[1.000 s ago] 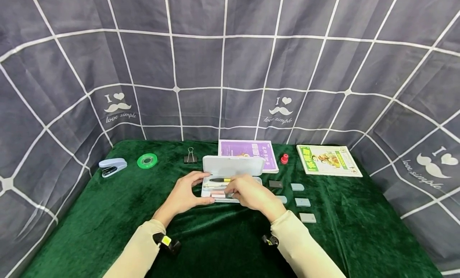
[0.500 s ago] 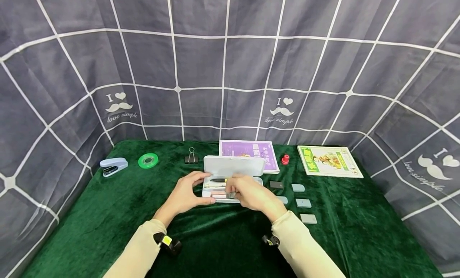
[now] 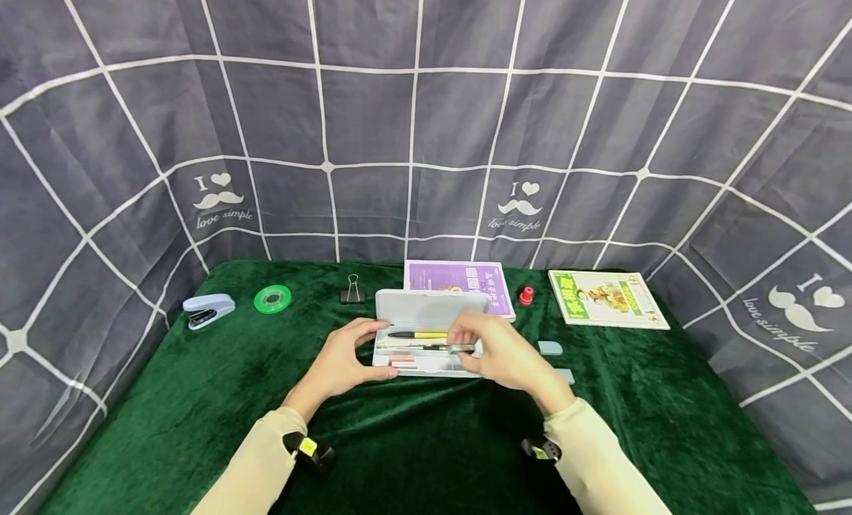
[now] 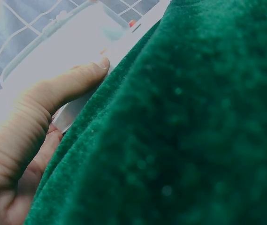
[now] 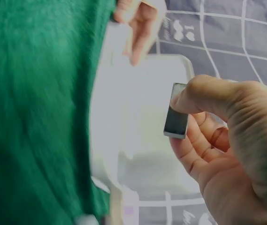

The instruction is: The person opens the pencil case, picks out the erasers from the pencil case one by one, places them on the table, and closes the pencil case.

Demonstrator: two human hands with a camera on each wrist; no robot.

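Note:
An open white pencil case [image 3: 433, 305] lies on the green cloth, its lid tilted back. My left hand [image 3: 345, 356] grips its left end, the thumb [image 4: 79, 84] along the front edge and the fingers round the back corner. Inside are a yellow-and-black pen [image 3: 416, 335], other slim pens and pinkish-white blocks [image 3: 402, 361] at the front left. Above the case's right part, my right hand [image 3: 509, 356] pinches a small dark grey block [image 5: 176, 119] with a pale edge, like an eraser, between thumb and fingers.
Two pale blue blocks [image 3: 549, 348] lie right of the right hand, one partly hidden by it. Behind stand a purple book [image 3: 492, 282], a red stamp [image 3: 526, 296] and a green-and-white book [image 3: 606, 299]. To the left are a binder clip [image 3: 353, 294], green tape [image 3: 273, 299] and a stapler [image 3: 208, 310].
My right hand has moved right from the middle of the case, and the dark block now shows between its fingers. It covers several blocks seen before. My left hand stays put.

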